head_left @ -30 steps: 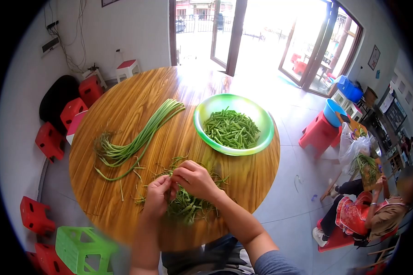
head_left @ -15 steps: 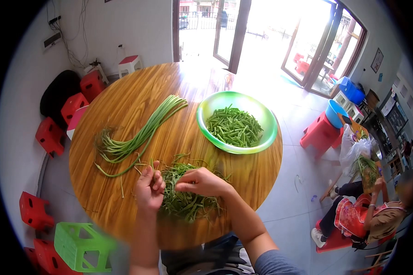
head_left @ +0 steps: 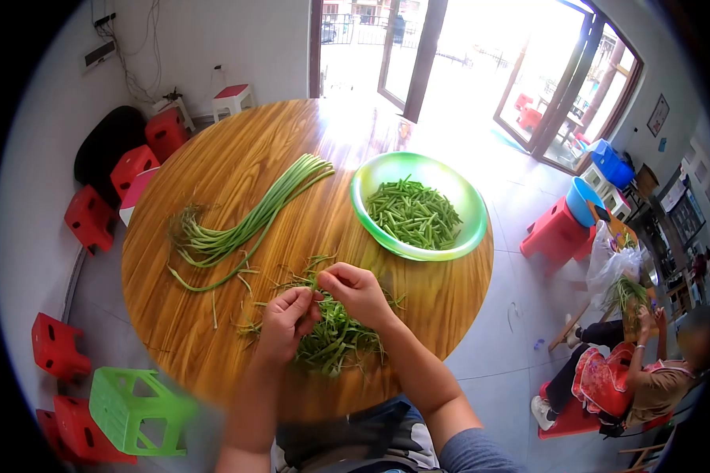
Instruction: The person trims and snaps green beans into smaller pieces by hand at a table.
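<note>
My left hand (head_left: 290, 322) and my right hand (head_left: 356, 292) meet above a heap of green trimmings (head_left: 341, 340). Both are closed in a pinch, with a short bit of garlic scape (head_left: 316, 287) showing between the fingertips; most of it is hidden. Left of them lies a bundle of long garlic scapes (head_left: 248, 225), its thin, tangled tips to the left. A green-and-white plastic bowl (head_left: 358, 206) beyond my right hand holds many short cut pieces (head_left: 415, 213).
The round wooden table (head_left: 189, 323) carries loose scraps. Red stools (head_left: 57, 345) and a green stool (head_left: 138, 410) stand at the left. On the right, a seated person (head_left: 647, 378) handles greens (head_left: 627, 296) beside a white plastic bag (head_left: 607, 260). Glass doors (head_left: 564, 87) stand open behind.
My hands were apart over the heap, and now their fingertips come together. The left has moved right and the right hand slightly up. The whole view has shifted a little.
</note>
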Action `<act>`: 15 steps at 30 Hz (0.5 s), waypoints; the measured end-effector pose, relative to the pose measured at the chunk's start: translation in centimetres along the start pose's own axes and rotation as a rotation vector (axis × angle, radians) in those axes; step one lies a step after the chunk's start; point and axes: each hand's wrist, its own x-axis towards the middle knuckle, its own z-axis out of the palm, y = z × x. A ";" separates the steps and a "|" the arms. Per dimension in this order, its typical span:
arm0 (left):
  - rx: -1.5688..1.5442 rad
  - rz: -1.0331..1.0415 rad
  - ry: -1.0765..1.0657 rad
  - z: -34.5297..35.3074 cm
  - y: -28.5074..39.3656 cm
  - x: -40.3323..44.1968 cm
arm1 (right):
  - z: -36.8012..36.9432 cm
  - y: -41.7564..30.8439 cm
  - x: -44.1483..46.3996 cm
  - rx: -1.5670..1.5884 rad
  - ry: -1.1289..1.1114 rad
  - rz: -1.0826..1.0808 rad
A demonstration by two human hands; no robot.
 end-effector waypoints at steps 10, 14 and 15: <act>-0.088 0.102 -0.012 -0.4 0.5 -0.2 | 0.6 -1.1 0.3 -0.501 0.138 -0.431; 0.006 0.039 -0.059 -0.4 -0.1 0.0 | 0.0 -0.1 0.1 -0.289 -0.138 -0.207; 0.023 0.014 -0.069 -0.5 -0.3 0.1 | -0.1 0.0 0.0 -0.253 -0.128 -0.195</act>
